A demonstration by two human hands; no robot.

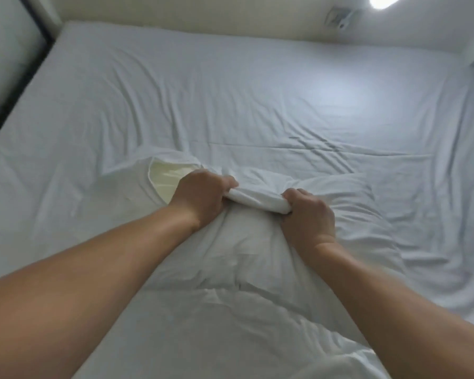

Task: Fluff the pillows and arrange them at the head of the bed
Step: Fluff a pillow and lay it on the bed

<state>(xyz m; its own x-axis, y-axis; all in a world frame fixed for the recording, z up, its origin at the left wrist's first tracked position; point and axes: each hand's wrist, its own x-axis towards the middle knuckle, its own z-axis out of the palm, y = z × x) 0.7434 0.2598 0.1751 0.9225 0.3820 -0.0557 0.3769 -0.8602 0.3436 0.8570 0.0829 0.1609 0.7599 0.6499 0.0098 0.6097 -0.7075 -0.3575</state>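
Note:
A white pillow (246, 258) lies on the bed (230, 99) in front of me, near the lower middle of the view. Its case is open at the far left, where the cream inner pillow (166, 180) shows. My left hand (203, 195) and my right hand (308, 214) both clutch a bunched fold of the pillow's white cover at its far edge, about a hand's width apart. Both forearms reach in from the bottom of the frame. The pillow bulges between my wrists.
A wrinkled white sheet covers the whole bed. A cream wall runs along the far side with a small wall fixture (340, 17) and a bright lamp (385, 1). A dark frame edge (25, 69) borders the bed on the left.

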